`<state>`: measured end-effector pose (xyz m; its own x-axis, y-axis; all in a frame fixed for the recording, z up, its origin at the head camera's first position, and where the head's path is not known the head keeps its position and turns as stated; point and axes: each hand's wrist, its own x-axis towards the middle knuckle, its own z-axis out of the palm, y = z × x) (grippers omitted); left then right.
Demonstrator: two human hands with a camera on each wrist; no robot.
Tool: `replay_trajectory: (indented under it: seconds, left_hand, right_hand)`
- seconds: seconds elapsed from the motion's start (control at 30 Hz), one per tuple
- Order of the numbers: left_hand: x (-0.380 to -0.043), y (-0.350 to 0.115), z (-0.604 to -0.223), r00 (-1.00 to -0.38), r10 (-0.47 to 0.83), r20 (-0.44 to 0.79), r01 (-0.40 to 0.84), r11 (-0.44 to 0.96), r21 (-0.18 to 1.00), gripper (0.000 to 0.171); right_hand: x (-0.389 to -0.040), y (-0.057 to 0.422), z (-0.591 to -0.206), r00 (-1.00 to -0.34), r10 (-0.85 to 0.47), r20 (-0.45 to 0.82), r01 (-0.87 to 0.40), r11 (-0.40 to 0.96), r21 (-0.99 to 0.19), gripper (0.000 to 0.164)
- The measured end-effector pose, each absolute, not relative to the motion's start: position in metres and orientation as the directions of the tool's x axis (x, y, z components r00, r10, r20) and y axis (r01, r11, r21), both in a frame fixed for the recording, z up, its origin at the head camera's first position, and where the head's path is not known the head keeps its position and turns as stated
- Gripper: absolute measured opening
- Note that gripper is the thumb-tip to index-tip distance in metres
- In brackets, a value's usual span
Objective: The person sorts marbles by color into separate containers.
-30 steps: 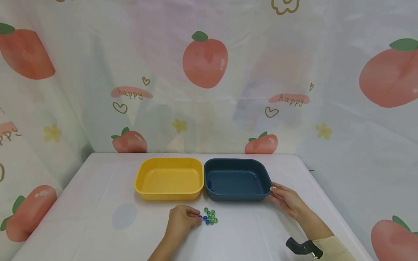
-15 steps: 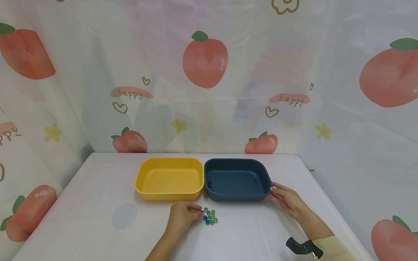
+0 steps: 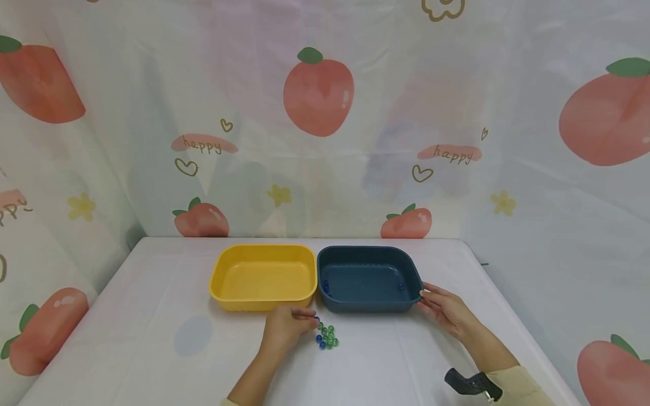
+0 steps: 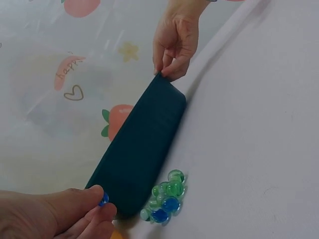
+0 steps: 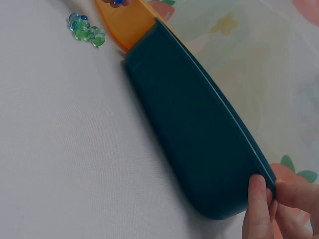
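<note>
1. Just above the table, near the front walls of the trays: one blue marble, partly hidden by fingertips.
2. Around that marble: left hand, grip narrow, thumb and fingers pinched on it (clearest in the left wrist view).
3. Just beside the left hand, on the table: pile of marbles, mostly green, two blue at the edge toward the left hand (exact green count hard to tell, too much overlap).
4. Behind the pile: dark blue tray, upright on the table, rounded corners.
5. Inside the dark blue tray: loose blue marbles, a couple by the left wall, another toward the right end (small and dark, can't be sure of the number).
6. At the right end of the dark blue tray, near the front corner: right hand, pinching rim and wall between thumb and fingers.
7. On the right forearm: black strap, then pale sleeve.
8. Left of the dark blue tray, end to end with it (touching or almost): yellow tray, partly behind the left hand.
9. Under everything: white cloth on the table.
10. At the back and sides: curtain with peaches, flowers, hearts and "happy" printed on it.
</note>
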<state>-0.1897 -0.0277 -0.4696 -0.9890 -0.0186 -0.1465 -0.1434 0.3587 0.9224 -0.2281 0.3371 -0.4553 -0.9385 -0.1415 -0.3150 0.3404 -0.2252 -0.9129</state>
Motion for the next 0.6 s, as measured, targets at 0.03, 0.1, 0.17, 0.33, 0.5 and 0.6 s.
replay_trajectory:
  seconds: [0.03, 0.1, 0.17, 0.33, 0.5, 0.6]
  left_hand:
    - [-0.19, -0.027, -0.469, -0.989, -0.019, -0.147, -0.145, 0.347, 0.926, 0.013]
    - [-0.192, -0.026, -0.467, -0.988, -0.022, -0.151, -0.15, 0.335, 0.93, 0.012]
    - [-0.194, -0.026, -0.464, -0.988, -0.024, -0.152, -0.151, 0.332, 0.931, 0.013]
    - [-0.198, -0.026, -0.458, -0.987, -0.015, -0.163, -0.159, 0.32, 0.934, 0.014]
    - [-0.201, -0.025, -0.454, -0.988, 0.0, -0.152, -0.146, 0.288, 0.946, 0.014]
    - [-0.203, -0.024, -0.453, -0.991, 0.003, -0.137, -0.131, 0.278, 0.952, 0.016]
  right_hand:
    - [-0.228, 0.337, -0.455, -0.939, -0.139, -0.314, 0.339, -0.224, -0.914, 0.07]
    - [-0.228, 0.337, -0.455, -0.94, -0.137, -0.314, 0.338, -0.225, -0.914, 0.07]
    - [-0.228, 0.337, -0.455, -0.94, -0.138, -0.313, 0.337, -0.226, -0.914, 0.07]
    - [-0.229, 0.338, -0.456, -0.942, -0.144, -0.304, 0.331, -0.229, -0.916, 0.07]
    - [-0.23, 0.338, -0.458, -0.947, -0.139, -0.29, 0.316, -0.229, -0.921, 0.069]
    - [-0.23, 0.338, -0.458, -0.949, -0.137, -0.285, 0.31, -0.225, -0.924, 0.068]
